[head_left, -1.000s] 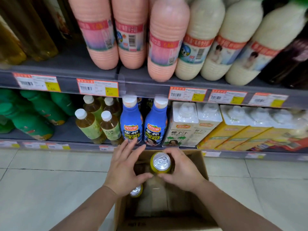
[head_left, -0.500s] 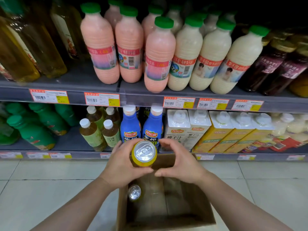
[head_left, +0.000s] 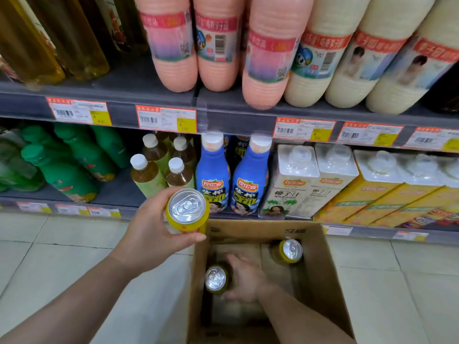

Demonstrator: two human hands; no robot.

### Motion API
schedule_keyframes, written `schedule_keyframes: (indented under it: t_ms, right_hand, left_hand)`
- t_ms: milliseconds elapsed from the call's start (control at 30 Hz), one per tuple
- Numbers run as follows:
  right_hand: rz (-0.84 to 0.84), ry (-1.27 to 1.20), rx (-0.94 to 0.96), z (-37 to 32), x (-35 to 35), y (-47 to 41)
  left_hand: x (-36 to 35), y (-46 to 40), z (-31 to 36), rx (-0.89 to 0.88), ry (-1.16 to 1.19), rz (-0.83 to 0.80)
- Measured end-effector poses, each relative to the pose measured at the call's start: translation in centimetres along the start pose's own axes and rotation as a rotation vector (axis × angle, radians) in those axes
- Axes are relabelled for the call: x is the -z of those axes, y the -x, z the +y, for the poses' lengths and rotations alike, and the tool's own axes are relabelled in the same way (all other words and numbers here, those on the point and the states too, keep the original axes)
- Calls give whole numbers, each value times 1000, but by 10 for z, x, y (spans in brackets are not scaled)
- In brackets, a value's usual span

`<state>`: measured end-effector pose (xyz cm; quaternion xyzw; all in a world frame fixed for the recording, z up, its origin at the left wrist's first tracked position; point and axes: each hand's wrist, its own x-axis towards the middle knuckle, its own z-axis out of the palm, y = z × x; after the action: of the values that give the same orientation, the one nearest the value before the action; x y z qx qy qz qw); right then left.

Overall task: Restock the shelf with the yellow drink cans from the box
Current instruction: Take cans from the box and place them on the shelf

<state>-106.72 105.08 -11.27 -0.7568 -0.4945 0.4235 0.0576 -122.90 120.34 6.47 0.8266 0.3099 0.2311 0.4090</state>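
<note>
Left hand [head_left: 151, 234] gripping can [head_left: 186, 211], box [head_left: 330, 276] below

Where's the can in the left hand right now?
In the head view, left of centre: the left hand holds the can above the floor, just beyond the box's left front corner, before the blue bottles.

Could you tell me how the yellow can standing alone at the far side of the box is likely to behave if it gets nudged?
The yellow can looks rigid, with a smooth metal wall, so it would probably slide on the cardboard box floor. It stands upright with nothing visibly bracing it, so a high push might tip it. Once on its side, its round body would likely roll.
</note>
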Motion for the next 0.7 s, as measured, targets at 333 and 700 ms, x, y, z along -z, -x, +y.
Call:
schedule_keyframes:
  t_ms: [333, 700]
  right_hand:
    - [11, 38, 54, 9, -30, -22]
    - [90, -127, -29, 32, 22, 36]
  left_hand:
    - [-12, 9, -20, 87, -37, -25]
    - [-28, 3, 5, 167, 75, -19]
